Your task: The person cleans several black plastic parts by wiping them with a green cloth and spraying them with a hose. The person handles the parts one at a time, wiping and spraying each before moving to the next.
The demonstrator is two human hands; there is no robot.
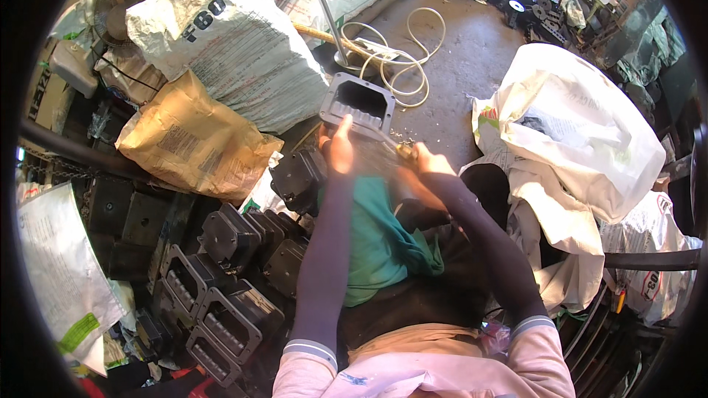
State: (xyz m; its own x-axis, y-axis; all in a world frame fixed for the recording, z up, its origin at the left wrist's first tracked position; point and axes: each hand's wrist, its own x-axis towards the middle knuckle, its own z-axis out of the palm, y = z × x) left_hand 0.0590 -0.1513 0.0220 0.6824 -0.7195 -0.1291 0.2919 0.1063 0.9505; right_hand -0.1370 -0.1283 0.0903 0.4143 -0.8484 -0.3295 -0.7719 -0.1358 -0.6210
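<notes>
My left hand (339,146) grips a dark grey, box-shaped plastic housing (325,108) by its near side, the thumb lying on its rim. The housing's wide opening faces up, with a row of ridges showing inside. My right hand (434,161) is closed around a slim tool with a yellowish handle (405,151). Its thin blade or shaft points at the housing's near right edge; motion blurs it, so its exact kind is unclear. A green cloth (376,243) lies over my lap below both hands.
Several similar black housings (228,236) are piled at my left. A brown paper sack (199,136) and a large white sack (228,44) lie beyond them. An open white sack (582,133) stands at right. A coiled pale cable (413,66) lies on the floor ahead.
</notes>
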